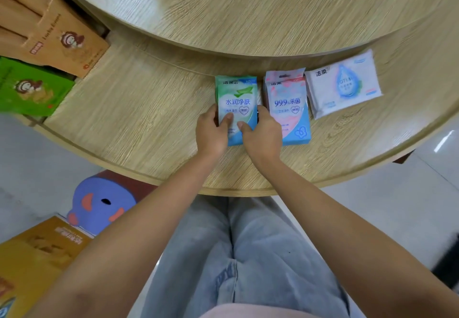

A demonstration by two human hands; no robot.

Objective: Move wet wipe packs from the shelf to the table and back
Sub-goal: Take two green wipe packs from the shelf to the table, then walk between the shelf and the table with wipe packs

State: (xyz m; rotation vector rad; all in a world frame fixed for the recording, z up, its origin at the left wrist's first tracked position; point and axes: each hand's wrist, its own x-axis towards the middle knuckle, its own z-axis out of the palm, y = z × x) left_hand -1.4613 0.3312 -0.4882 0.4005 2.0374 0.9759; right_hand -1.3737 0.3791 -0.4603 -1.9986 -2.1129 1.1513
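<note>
Nearest, pale blue denim jeans [248, 255], seen from above. Beyond them, two bare forearms stretched forward over the rim of a light wood-grain surface [139, 124]. At their ends, left hand [213, 135] and right hand [261, 137] side by side. Both clasped round the near half of a flat green-and-blue plastic wet wipe pack [238, 103] — thumbs laid on its printed face, fingers curled over its left and right edges. Face up on the wood, long axis running straight away from the body, header edge pointing far, bottom edge down by the wrists. A second green edge along its left side; cannot tell whether from another pack underneath.

Just right of the grip, a pink-and-blue plastic wipe pack [289, 109], lined up the same way, close beside the right hand's fingers. Farther right, a white soft pack with a blue drop print [344, 85], turned somewhat askew. Well left of the grip, a green printed paper bag [32, 89] and a brown paper bag [54, 27]. Beyond the grip — just past the packs' far ends — an upper wood-grain board [248, 7].
</note>
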